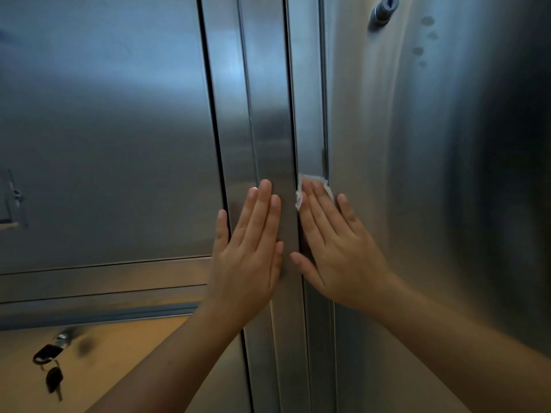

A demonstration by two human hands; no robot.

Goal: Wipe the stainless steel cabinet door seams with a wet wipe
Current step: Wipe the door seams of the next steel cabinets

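Both hands flat, fingers straight — left hand (252, 248) braces the centre post (268, 114); right hand (334, 242) presses the wet wipe (299, 198) onto the seam (293, 114). Best: firm pressure, following the groove.

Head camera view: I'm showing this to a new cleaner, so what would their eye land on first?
Two hands lie flat at the middle of the steel cabinet: the left hand on the upright strip between the doors, the right hand pressing a white wipe against the seam just right of it. Next, keys hang at lower left, and dull smudges mark the right door near the top.
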